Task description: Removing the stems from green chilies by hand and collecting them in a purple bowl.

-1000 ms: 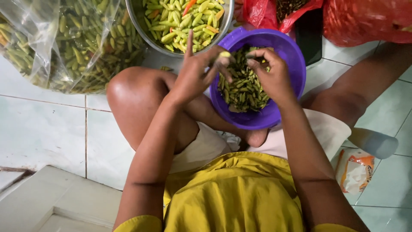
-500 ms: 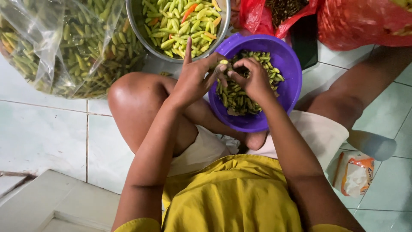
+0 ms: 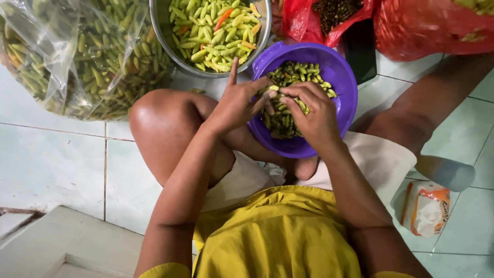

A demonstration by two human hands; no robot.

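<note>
Purple bowl: round purple plastic bowl [image 3: 339,77] propped on the person's lap, in the middle of the scene, heaped with small green chilli peppers [image 3: 288,110].
Left hand: left hand [image 3: 239,100] at the bowl's left rim, index finger pointing far, thumb and other fingers pinched on one small green chilli [image 3: 271,90] — held just above the heap.
Right hand: right hand [image 3: 314,110] over the bowl, fingertips pressed to the same chilli from the right.
Handling: I judge each pod light, smooth and a little slippery, firm yet easily bruised — best held by the body between fingertips, the stalk end left free.
Far side: round steel basin [image 3: 260,33] of pale green and orange chillies, just beyond the bowl.
Far left: clear plastic bag [image 3: 62,56] stuffed with green chillies, on the pale tiled floor [image 3: 46,164].
Far right: red plastic bags [image 3: 422,25].
</note>
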